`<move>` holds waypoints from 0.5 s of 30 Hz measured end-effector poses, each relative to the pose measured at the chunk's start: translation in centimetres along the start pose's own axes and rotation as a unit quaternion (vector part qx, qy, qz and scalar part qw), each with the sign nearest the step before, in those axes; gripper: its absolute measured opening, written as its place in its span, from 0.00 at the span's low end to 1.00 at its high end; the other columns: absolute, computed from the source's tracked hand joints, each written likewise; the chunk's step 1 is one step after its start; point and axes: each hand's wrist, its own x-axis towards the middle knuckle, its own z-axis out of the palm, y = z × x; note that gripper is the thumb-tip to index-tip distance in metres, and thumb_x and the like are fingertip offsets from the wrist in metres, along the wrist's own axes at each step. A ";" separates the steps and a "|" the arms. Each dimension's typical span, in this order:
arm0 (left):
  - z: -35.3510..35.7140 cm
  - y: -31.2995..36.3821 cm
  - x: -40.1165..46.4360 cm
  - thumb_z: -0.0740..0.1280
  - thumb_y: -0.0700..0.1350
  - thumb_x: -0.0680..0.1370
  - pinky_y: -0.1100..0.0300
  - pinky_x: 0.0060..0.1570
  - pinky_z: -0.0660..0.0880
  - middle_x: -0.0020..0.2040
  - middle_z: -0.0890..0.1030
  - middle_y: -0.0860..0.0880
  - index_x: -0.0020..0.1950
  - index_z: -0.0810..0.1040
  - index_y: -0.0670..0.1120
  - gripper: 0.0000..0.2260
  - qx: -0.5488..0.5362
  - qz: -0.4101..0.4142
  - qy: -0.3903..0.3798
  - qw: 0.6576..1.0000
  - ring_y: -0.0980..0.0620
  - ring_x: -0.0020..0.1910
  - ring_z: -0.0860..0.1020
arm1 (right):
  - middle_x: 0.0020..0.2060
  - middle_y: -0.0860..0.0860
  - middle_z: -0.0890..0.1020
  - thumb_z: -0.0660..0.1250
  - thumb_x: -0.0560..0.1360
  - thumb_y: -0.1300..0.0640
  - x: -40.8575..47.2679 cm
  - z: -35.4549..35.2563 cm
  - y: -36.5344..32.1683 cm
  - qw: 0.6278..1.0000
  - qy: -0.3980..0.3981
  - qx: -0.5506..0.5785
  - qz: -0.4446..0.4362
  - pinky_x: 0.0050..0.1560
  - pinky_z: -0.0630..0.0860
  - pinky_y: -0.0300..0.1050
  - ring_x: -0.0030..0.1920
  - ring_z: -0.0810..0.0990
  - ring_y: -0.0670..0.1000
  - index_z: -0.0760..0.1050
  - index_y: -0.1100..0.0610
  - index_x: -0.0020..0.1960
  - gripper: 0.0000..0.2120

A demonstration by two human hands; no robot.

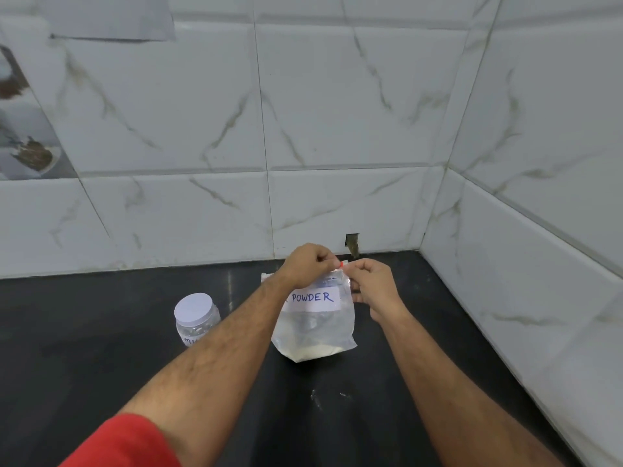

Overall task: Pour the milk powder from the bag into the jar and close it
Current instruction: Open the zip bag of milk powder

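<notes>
on the dark counter [101,365] the bag [315,328] stands upright; left hand [308,266] and right hand [374,284] pinch its top seal, seemingly opening it. the jar [195,318], lid on, waits left; next, uncap it.

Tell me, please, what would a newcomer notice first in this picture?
First, the two hands, left hand and right hand, pinching the top of a clear bag labelled POWDER, which stands on the dark counter with white powder at its bottom. To its left stands a clear jar with its white lid on.
</notes>
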 end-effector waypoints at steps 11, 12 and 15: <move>-0.4 -1.2 -0.2 0.64 0.46 0.82 0.63 0.42 0.69 0.41 0.79 0.53 0.43 0.78 0.50 0.08 -0.006 0.029 -0.026 0.999 0.56 0.39 0.73 | 0.36 0.55 0.84 0.67 0.76 0.64 1.1 1.4 0.4 0.994 0.062 -0.079 -0.034 0.35 0.75 0.46 0.36 0.80 0.52 0.80 0.58 0.39 0.08; -0.7 -1.5 -0.2 0.64 0.46 0.82 0.64 0.42 0.69 0.41 0.79 0.54 0.42 0.77 0.51 0.09 -0.004 0.024 -0.029 0.999 0.57 0.39 0.74 | 0.37 0.56 0.84 0.67 0.76 0.64 1.2 1.3 0.4 0.994 0.066 -0.082 -0.033 0.34 0.74 0.45 0.36 0.80 0.52 0.80 0.58 0.39 0.08; -2.1 -3.0 -0.3 0.65 0.47 0.81 0.64 0.44 0.69 0.42 0.80 0.56 0.40 0.77 0.54 0.10 0.012 0.004 -0.033 0.999 0.58 0.42 0.75 | 0.40 0.57 0.85 0.66 0.76 0.64 1.6 0.8 0.4 0.993 0.083 -0.083 -0.020 0.37 0.80 0.49 0.39 0.81 0.53 0.79 0.58 0.39 0.08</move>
